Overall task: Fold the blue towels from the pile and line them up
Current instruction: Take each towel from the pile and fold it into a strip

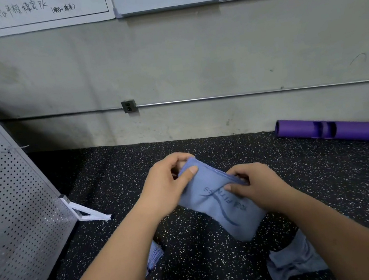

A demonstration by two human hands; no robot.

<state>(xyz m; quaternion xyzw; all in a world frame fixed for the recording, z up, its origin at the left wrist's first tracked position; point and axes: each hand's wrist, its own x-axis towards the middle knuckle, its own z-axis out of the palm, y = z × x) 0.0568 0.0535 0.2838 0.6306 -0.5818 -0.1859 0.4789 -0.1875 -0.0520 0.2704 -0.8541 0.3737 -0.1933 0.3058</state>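
Speckled black rubber floor [206, 265], pale scuffed wall behind. Everything below is placed from the held blue towel [219, 207].

- Towel: off the floor, between 2 hands, already folded to a small panel with dark printed lettering facing the camera. Long axis slants from far-left down to near-right; stitched top edge runs hand to hand, free end hangs toward the camera.
- Left hand [168, 188]: at the far-left corner, thumb pressed on the front face, fingers curled behind. Pinching the cloth.
- Right hand [256, 186]: at the right end of the top edge, thumb and fingers closed on the hem.
- Folded towels [154, 256]: below-left of the held towel, partly hidden under the left forearm. Left hand looks nearer, so set-down likely goes that way.
- Crumpled towel pile [295, 258]: below-right, under the right forearm.
- Purple tube [340, 128]: far right, along the wall.
- Perforated metal panel [13, 207]: well to the left, leaning.
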